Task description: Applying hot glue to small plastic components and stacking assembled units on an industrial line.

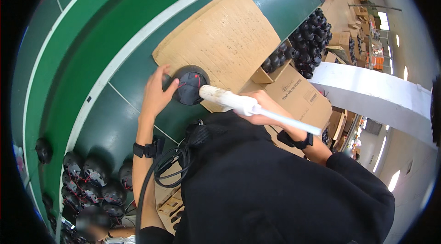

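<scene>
A black, round, helmet-like shell [195,93] with a dark lining and a thin red wire lies with its hollow side up at the edge of a cardboard sheet [225,37]. My left hand [158,90] grips its left rim, the thumb over the edge near the wire. In my right hand [259,104] is a white glue gun [234,101], with a pale translucent glue stick [294,122] jutting from its back end. The gun's stained front end points left, at the shell's right rim. Whether its tip touches the shell I cannot tell.
The cardboard lies on a green worktable beside a green conveyor belt [96,19]. Several black shells with red wires [94,170] gather at lower left, near another person's arm [121,232]. Cardboard boxes [294,92] and a heap of black shells [310,37] stand right. A black cable [158,177] hangs by my left forearm.
</scene>
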The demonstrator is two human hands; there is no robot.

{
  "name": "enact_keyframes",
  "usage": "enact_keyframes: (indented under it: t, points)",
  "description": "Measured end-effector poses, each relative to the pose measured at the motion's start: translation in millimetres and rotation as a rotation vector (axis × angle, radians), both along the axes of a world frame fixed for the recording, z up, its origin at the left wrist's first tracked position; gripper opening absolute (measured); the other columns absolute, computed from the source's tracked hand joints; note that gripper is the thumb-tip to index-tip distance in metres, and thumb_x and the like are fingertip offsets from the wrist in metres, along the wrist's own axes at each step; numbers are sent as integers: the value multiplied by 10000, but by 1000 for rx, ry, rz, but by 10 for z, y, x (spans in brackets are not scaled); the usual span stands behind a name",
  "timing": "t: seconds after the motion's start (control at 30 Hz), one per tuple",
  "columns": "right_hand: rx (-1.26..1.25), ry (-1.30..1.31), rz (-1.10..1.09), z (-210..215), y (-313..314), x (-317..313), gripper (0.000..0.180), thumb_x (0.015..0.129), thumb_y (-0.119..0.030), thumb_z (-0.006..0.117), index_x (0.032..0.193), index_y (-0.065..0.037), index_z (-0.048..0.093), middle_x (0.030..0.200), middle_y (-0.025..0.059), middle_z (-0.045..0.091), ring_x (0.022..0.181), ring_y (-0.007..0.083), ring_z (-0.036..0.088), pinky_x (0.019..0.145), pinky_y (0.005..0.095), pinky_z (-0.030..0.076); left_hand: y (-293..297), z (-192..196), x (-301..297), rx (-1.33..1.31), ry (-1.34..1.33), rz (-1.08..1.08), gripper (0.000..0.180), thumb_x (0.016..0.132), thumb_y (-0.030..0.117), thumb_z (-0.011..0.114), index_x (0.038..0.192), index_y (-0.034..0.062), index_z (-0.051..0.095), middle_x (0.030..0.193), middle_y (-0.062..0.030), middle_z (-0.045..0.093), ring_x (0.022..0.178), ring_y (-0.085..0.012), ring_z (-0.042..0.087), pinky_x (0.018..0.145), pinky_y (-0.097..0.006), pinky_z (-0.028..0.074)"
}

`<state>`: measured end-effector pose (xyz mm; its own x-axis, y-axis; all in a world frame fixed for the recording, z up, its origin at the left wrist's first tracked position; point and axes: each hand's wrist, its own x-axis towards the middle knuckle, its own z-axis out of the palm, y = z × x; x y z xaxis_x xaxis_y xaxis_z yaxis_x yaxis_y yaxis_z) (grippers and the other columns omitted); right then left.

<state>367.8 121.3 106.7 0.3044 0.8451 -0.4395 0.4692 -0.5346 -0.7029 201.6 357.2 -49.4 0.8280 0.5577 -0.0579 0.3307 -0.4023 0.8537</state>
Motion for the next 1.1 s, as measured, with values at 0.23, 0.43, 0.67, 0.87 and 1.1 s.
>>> enact_keyframes:
  t: [0.23,0.43,0.67,0.87,1.1]
  points:
    - [-159,189,-354,-68,-445,276,190,934,-147,633,1084,-47,693,912,43,732,790,119,689,623,277,543,664,-423,-636,-676,52,165,570,988,394,575,1412,40,436,1256,-145,621,966,-202,648,842,-337,524]
    - [-26,425,-470,-112,-646,393,345,907,-13,594,1251,-6,567,1186,117,661,825,178,684,618,273,515,2543,-499,-2361,-211,-229,1255,296,907,143,644,1185,44,617,1062,-82,683,862,-146,649,643,-283,540]
    - [-73,377,-567,-193,-655,288,388,925,-91,614,1289,18,535,1227,127,645,686,145,638,605,275,520,3318,-869,-3925,698,386,1257,610,639,166,694,1169,-115,584,1112,-310,632,1079,-457,591,1006,-504,441]
    - [-47,254,-728,-312,-784,313,335,921,-51,604,1250,2,560,1117,77,697,630,90,566,553,249,477,3730,-1172,-4439,757,594,1011,602,632,206,763,1134,-79,593,1065,-269,637,1037,-451,577,951,-498,469]
    - [-23,377,-791,-299,-647,289,352,912,-46,579,1261,-6,557,1150,82,673,632,104,555,568,263,478,3840,-1226,-4705,592,966,1267,586,835,387,674,1340,131,520,1237,-200,604,1079,-395,622,910,-478,516]
